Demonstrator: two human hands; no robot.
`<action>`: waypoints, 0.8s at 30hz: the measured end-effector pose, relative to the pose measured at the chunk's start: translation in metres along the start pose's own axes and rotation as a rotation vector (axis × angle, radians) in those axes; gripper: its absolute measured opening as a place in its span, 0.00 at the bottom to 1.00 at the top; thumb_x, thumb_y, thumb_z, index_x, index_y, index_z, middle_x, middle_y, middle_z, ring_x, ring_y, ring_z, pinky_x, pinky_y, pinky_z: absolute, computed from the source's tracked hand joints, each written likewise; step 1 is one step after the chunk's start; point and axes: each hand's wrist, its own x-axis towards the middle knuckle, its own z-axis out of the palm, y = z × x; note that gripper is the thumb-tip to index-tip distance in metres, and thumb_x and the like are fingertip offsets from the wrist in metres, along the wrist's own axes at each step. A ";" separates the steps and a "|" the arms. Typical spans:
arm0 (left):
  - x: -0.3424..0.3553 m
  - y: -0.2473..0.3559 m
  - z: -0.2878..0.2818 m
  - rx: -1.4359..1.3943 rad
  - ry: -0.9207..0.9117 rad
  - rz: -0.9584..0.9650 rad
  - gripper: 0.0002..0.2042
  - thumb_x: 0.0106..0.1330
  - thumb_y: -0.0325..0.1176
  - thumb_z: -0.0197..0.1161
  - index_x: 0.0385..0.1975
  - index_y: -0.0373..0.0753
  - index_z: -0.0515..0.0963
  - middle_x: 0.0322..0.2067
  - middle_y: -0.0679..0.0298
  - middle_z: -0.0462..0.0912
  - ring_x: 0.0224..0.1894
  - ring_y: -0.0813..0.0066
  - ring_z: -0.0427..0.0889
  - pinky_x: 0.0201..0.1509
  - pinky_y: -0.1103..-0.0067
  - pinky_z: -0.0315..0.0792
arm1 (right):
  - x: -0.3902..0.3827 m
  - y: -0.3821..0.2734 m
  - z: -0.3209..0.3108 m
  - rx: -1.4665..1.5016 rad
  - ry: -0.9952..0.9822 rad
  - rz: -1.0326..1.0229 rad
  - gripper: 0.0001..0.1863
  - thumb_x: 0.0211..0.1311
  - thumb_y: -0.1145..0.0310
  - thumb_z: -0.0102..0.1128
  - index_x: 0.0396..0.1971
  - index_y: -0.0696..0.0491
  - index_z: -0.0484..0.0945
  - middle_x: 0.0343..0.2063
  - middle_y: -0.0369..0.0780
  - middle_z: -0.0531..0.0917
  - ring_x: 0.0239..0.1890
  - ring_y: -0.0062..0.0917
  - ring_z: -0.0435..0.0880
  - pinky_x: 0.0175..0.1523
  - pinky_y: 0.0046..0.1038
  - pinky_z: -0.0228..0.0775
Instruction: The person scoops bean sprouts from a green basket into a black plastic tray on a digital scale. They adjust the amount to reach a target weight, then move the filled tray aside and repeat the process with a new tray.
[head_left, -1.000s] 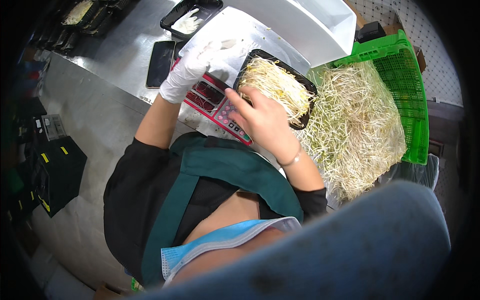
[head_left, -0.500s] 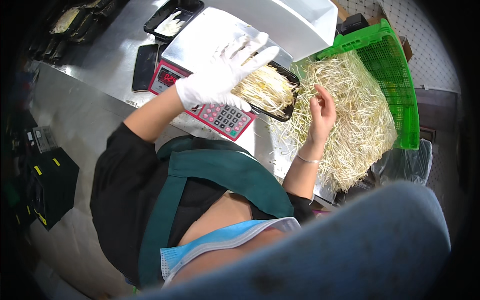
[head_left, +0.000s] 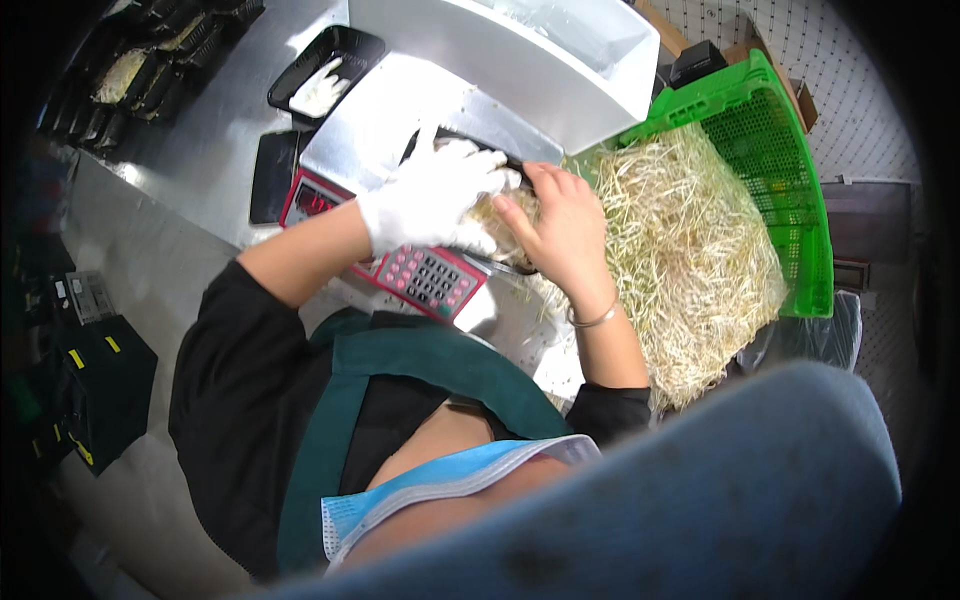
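A black plastic tray (head_left: 490,146) of bean sprouts (head_left: 492,214) rests on the metal platform of a red electronic scale (head_left: 428,280). My left hand (head_left: 420,200), in a white glove, lies over the tray's left part, its fingers curled around the sprouts. From the right, my bare right hand (head_left: 568,222) meets it, thumb on the sprouts and fingers at the tray's far side. Between them the two hands cover most of the tray. A large heap of loose bean sprouts (head_left: 700,270) lies just right of my right hand.
Behind the scale rises a white bin (head_left: 520,75). A green plastic crate (head_left: 815,230) lies tipped around the heap. Left of the scale are a dark phone (head_left: 272,178) and a black tray (head_left: 285,92) holding a white glove (head_left: 320,92). Several filled trays (head_left: 125,75) sit far left.
My right hand has moved left from beside the heap onto the tray. My left hand's spread fingers have curled down onto the sprouts. The whole view has shifted slightly.
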 end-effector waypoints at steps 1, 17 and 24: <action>0.000 -0.003 -0.001 -0.131 -0.001 0.001 0.32 0.53 0.56 0.57 0.56 0.43 0.65 0.54 0.55 0.67 0.55 0.59 0.66 0.59 0.49 0.47 | 0.013 0.007 -0.008 0.047 -0.010 0.019 0.28 0.53 0.46 0.55 0.39 0.58 0.77 0.36 0.46 0.80 0.41 0.37 0.76 0.46 0.35 0.66; 0.010 0.004 -0.016 -0.029 -0.157 -0.114 0.41 0.37 0.59 0.67 0.55 0.49 0.65 0.48 0.64 0.69 0.50 0.64 0.69 0.50 0.55 0.57 | 0.256 0.251 0.127 -0.417 -0.515 0.183 0.20 0.53 0.54 0.55 0.37 0.54 0.78 0.36 0.48 0.81 0.42 0.42 0.79 0.47 0.39 0.70; 0.014 0.007 -0.023 -0.022 -0.093 -0.076 0.50 0.37 0.63 0.64 0.63 0.44 0.56 0.54 0.55 0.67 0.54 0.57 0.66 0.56 0.54 0.53 | 0.185 0.189 0.001 0.010 0.204 0.246 0.12 0.62 0.60 0.52 0.40 0.49 0.78 0.30 0.39 0.84 0.31 0.26 0.83 0.40 0.25 0.73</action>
